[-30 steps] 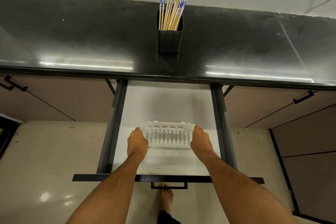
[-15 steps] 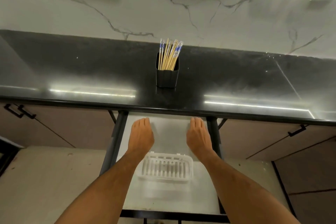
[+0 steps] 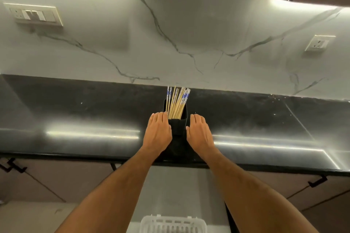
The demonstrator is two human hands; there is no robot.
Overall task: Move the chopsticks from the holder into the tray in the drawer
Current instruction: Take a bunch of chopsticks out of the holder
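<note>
A black square holder [image 3: 177, 126] stands on the dark countertop [image 3: 75, 119], filled with several wooden chopsticks [image 3: 177, 103] that have blue-and-white tops. My left hand [image 3: 158, 132] lies against the holder's left side and my right hand [image 3: 199, 132] is at its right side, both with fingers stretched out and relaxed. Neither hand holds a chopstick. The white slotted tray [image 3: 173, 224] sits in the open drawer [image 3: 166, 191] below, partly cut off by the bottom edge of the view.
A marble backsplash rises behind the counter, with a switch panel [image 3: 34, 15] at the left and a socket [image 3: 320, 42] at the right. Cabinet fronts with black handles [image 3: 317, 180] flank the drawer. Upper cabinets hang overhead.
Both hands left the tray in the drawer and rose to either side of the holder on the counter. The view tilted upward, so the tray slid to the bottom edge.
</note>
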